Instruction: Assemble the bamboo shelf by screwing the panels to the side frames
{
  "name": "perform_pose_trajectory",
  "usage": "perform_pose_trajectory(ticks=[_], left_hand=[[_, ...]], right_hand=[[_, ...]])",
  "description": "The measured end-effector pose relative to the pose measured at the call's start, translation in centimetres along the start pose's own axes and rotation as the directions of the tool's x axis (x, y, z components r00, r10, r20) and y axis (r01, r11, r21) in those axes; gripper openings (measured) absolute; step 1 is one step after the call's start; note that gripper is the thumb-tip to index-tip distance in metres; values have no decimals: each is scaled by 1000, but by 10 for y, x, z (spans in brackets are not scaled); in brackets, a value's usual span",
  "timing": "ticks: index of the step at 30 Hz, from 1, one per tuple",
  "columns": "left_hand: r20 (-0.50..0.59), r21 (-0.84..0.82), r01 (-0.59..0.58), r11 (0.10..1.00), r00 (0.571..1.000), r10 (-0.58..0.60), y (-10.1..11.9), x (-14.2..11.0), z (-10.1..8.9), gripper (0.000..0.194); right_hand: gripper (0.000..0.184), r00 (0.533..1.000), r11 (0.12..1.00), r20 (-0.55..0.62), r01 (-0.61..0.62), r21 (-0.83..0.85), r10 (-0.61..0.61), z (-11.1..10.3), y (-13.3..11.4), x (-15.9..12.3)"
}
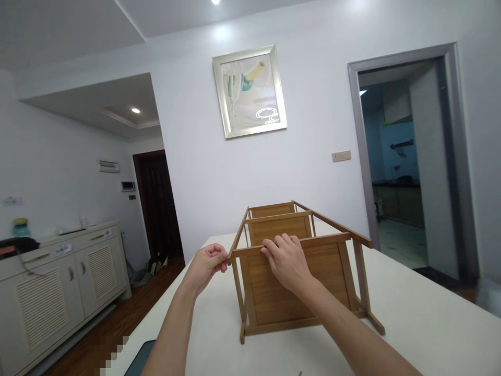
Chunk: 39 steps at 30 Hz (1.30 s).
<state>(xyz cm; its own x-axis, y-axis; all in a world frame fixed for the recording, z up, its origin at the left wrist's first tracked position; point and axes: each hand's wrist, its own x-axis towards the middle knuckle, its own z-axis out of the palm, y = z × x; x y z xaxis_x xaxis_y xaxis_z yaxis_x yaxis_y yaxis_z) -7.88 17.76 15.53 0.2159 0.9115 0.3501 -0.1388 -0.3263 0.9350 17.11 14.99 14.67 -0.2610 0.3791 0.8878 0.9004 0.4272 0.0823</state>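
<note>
A brown wooden shelf rack [274, 300] lies on its side on the white table [422, 303], its several panels standing upright one behind another. My right hand [285, 261] grips the top edge of the nearest panel, fingers curled over it. At that panel's upper left corner, my left hand [207, 265] is closed with its fingertips pinched against the end of the side rail. Whatever sits between those fingertips is hidden or too small to name.
A dark flat object [141, 360] lies at the table's near left edge, partly behind my left forearm. A tiny dark piece [300, 373] shows at the bottom edge. To the left stands a white cabinet [78, 271]; a doorway [399, 172] opens at right.
</note>
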Motion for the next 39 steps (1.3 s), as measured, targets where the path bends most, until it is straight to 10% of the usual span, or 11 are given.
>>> perform_pose_trajectory(ticks=[25, 39], left_hand=[[123, 369, -74, 927, 992, 30, 16, -3, 12, 47], [12, 556, -168, 814, 981, 195, 16, 2, 31, 36]], right_hand=[[25, 997, 997, 6, -72, 10, 72, -8, -7, 3], [28, 999, 999, -17, -47, 24, 47, -9, -1, 5]])
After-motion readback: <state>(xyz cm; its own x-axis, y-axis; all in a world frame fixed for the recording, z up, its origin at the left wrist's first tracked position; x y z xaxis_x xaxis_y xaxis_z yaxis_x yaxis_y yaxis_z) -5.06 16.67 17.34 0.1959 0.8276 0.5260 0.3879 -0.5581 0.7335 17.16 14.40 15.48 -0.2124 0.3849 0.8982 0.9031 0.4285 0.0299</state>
